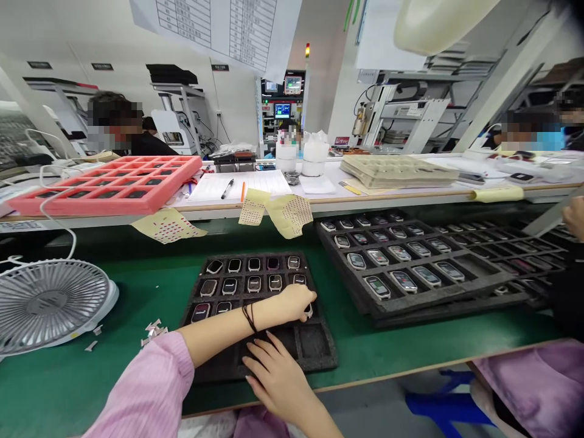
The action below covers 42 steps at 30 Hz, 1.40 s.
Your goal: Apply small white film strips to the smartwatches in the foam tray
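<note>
A black foam tray [322, 333] with square compartments lies on the bench before me, watch cases [254, 284] in its upper rows. My left arm reaches across it. At the tray's right side, my left hand [297, 302] is closed with fingertips on a watch case [309, 311], mostly hidden under the fingers, at a compartment of the third row. Lower down, my right hand [278, 380] has its fingers spread and holds nothing. It rests at or just above the tray's front part, beside a bare compartment [314, 342].
Stacked black trays of watches [396, 283] stand to the right. On the left are a white fan [55, 304] and small loose pieces [154, 331]. A shelf behind carries a pink foam tray [109, 182], papers, and pale trays [396, 170]. A co-worker's hand [573, 218] shows at the right edge.
</note>
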Each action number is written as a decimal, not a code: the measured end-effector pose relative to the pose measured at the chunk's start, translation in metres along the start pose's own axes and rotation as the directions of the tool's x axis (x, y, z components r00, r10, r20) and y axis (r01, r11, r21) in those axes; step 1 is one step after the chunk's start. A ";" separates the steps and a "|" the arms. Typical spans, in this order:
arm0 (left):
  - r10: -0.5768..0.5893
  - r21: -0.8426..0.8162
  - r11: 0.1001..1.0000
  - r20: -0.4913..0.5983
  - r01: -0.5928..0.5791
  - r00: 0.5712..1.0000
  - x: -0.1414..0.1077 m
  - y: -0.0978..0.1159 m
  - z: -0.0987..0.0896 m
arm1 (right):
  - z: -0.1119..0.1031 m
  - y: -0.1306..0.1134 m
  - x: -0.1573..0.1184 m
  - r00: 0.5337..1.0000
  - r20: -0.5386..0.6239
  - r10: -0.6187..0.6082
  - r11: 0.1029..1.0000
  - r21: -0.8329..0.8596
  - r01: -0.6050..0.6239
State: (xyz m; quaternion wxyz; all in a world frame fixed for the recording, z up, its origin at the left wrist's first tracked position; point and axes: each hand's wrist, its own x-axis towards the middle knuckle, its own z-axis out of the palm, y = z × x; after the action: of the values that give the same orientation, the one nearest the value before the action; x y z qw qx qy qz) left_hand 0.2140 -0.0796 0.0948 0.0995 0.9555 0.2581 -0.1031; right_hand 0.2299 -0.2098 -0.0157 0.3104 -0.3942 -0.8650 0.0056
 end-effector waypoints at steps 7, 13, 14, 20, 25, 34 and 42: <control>0.051 -0.010 0.999 0.058 -0.051 0.997 0.003 0.000 -0.010 | 0.001 0.001 0.001 1.000 -0.004 -0.008 1.000 -0.009 0.008; -0.021 -0.017 1.000 -0.010 0.021 1.000 0.012 0.002 0.004 | 0.002 0.000 0.002 1.000 -0.030 0.003 1.000 -0.007 -0.004; -0.024 -0.036 0.999 -0.027 0.023 0.999 0.012 0.001 0.007 | 0.002 0.000 0.002 1.000 -0.027 0.008 1.000 -0.005 -0.008; -0.018 -0.258 0.966 -0.149 -0.021 0.989 -0.011 -0.027 0.007 | 0.000 -0.001 0.003 0.999 -0.035 0.002 1.000 -0.015 -0.003; -0.119 -0.480 0.877 -0.290 -0.037 0.950 -0.093 -0.061 -0.007 | -0.004 -0.005 0.004 0.999 -0.049 0.001 1.000 -0.007 -0.002; -0.492 -0.319 0.827 -0.013 0.463 0.870 -0.240 -0.074 0.029 | -0.008 -0.008 0.000 0.992 -0.122 -0.043 0.997 0.054 0.049; -0.429 -0.337 0.851 -0.002 0.403 0.903 -0.244 -0.072 0.054 | -0.008 -0.028 -0.005 0.993 -0.079 -0.093 0.982 0.158 0.105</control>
State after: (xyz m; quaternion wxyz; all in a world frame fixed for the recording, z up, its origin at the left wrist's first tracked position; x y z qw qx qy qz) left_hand -0.0374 -0.1473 0.0939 0.2227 0.8499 0.4757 -0.0409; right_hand 0.2175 -0.2343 -0.0045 0.3717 -0.3241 -0.8687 0.0463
